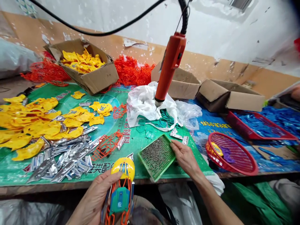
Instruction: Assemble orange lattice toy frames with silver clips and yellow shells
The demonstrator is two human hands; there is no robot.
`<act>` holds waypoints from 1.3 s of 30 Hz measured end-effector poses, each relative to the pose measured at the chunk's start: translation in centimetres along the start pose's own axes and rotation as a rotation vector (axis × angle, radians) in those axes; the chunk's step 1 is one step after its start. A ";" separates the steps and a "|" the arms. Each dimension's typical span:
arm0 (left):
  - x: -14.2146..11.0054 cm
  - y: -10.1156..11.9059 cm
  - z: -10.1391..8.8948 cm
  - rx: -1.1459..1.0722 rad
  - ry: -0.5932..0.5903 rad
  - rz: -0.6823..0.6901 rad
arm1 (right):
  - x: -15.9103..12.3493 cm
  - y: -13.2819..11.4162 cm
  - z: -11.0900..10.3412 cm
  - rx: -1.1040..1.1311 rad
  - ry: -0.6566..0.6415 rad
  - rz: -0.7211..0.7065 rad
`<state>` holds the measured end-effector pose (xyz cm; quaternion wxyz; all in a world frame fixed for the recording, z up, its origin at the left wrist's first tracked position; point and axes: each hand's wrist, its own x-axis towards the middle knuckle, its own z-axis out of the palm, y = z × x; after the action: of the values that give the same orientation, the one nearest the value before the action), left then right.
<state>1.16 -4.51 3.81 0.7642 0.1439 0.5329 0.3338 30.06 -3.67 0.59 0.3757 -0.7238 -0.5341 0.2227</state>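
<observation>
"What is held by the left hand?"
"A yellow, orange and teal assembly is gripped there, at the bottom of the frame, near the edge of the counter."
"And by the right hand?"
"The green tray is gripped by its right corner; small metal pieces are spread in it."
"What is seen above?"
"A red tool is hung at upper centre. Yellow parts are heaped at left, with silver strips piled beside them."
</observation>
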 end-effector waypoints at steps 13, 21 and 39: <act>0.4 0.4 0.6 0.036 0.059 0.004 | -0.2 0.2 0.6 -0.012 0.129 -0.050; 0.7 0.1 -0.4 0.062 0.014 0.005 | -0.1 -0.1 0.9 0.045 0.095 -0.003; 0.5 0.0 -0.7 0.076 0.007 -0.020 | -0.8 -0.2 0.9 0.106 0.097 0.121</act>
<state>0.62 -4.28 3.22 0.7597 0.1662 0.5493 0.3059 29.07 -4.15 0.14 0.4248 -0.7437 -0.4582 0.2378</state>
